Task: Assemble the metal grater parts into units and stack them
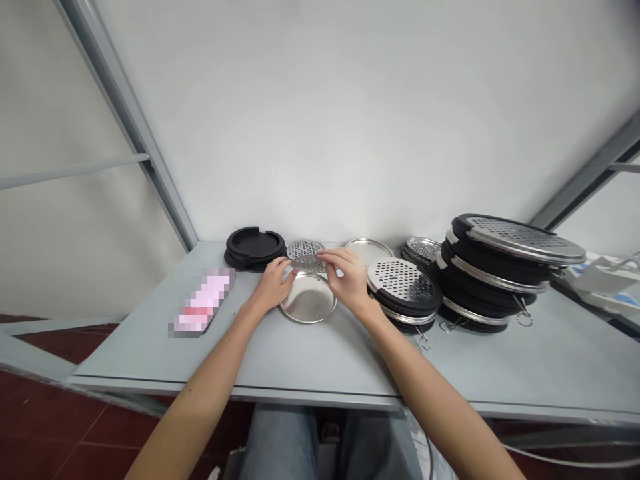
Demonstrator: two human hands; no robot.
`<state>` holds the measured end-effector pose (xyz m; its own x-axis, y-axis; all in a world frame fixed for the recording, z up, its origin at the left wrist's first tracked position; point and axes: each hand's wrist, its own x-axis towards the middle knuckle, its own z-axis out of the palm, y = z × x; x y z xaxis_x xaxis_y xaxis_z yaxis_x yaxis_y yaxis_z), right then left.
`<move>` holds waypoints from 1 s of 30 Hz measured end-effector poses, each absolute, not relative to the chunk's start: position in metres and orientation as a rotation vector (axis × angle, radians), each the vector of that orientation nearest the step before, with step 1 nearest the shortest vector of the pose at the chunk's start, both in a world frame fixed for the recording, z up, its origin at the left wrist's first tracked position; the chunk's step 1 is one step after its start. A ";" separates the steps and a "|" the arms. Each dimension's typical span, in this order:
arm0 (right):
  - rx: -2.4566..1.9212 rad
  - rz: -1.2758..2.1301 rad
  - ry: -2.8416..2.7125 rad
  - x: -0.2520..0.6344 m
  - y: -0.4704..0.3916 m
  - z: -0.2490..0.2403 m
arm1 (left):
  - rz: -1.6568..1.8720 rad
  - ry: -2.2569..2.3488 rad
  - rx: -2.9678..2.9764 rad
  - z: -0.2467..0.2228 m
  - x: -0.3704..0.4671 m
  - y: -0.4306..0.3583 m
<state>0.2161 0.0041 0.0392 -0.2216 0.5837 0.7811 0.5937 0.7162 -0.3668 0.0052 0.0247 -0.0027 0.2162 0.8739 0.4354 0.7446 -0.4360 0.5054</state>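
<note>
Between my two hands is a round perforated metal disc [309, 265], tilted above the table. My left hand [273, 285] pinches its left edge. On the opposite edge, the thumb and fingers of my right hand [347, 277] are closed. Below the disc lies a shallow round metal plate [309, 303], partly covered by my left fingers. Just behind is another perforated disc [305, 248] with raised holes. To the right of my right hand sits a stack of black-rimmed round pieces with a slotted metal grater plate [401, 279] on top.
Black plastic rings [255, 244] are stacked at the back left, near a blurred phone [205, 303]. A shiny plate [369, 251] and more perforated discs [421, 249] lie along the wall. A taller grater stack [500, 273] with wire clips stands right. Grey metal posts frame the table [320, 367].
</note>
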 end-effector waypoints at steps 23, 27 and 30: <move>-0.689 0.352 -1.626 0.218 0.001 0.038 | 1.544 1.188 2.330 0.021 0.003 0.014; -0.763 0.305 -1.527 0.220 0.002 0.038 | 1.628 1.086 2.280 0.021 0.003 0.013; -0.820 0.305 -1.493 0.220 0.004 0.037 | 1.652 1.048 2.307 0.020 0.002 0.013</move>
<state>0.2196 0.0043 0.0371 0.1012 0.6478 0.7551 0.3000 0.7038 -0.6440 0.0023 0.0127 0.0198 0.1662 0.5902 0.7900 0.4632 -0.7540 0.4658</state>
